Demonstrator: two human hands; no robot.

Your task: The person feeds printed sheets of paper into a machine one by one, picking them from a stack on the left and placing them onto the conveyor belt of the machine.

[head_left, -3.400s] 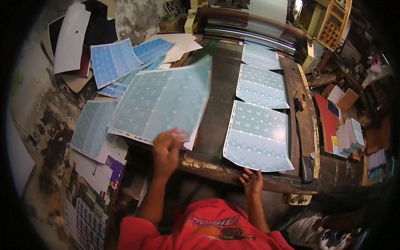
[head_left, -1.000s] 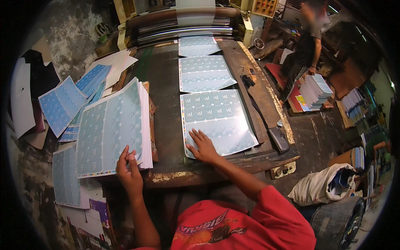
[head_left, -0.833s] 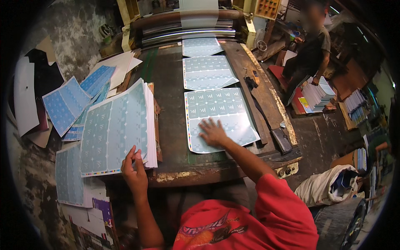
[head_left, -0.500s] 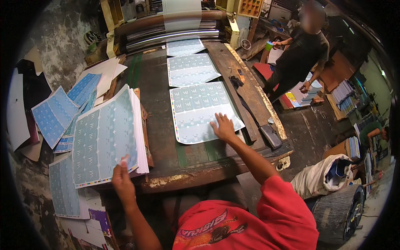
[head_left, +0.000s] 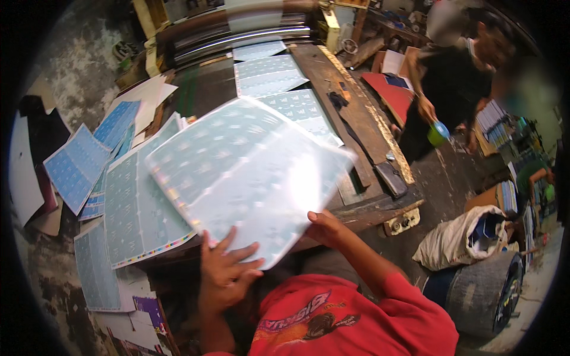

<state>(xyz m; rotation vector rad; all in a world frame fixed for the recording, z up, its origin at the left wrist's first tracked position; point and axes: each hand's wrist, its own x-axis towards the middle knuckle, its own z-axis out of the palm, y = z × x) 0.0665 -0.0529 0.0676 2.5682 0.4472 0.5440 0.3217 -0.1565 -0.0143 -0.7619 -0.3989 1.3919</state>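
A large printed sheet [head_left: 255,172], pale green and white and blurred by motion, hangs tilted above the near end of the worn table. My right hand [head_left: 328,230] pinches its near right edge, thumb on top. At the near left corner is my left hand [head_left: 230,270], its fingers spread against the sheet's edge. Left of it lies a thick stack of similar printed sheets [head_left: 142,204], partly covered by the lifted one. Farther up the table, another printed sheet [head_left: 306,110] is partly hidden, with one more sheet [head_left: 270,74] beyond it.
Metal rollers [head_left: 243,38] span the table's far end. Blue printed sheets [head_left: 80,166] lie loose at the left. A dark pouch [head_left: 392,179] sits on the right edge. A person in dark clothes [head_left: 445,77] holds a green cup [head_left: 438,134]. A white sack [head_left: 460,240] stands right.
The nearest printed sheet has come up off the table and swung left toward me in my right hand. My left hand has moved right from the stack to this sheet. The co-worker has come nearer.
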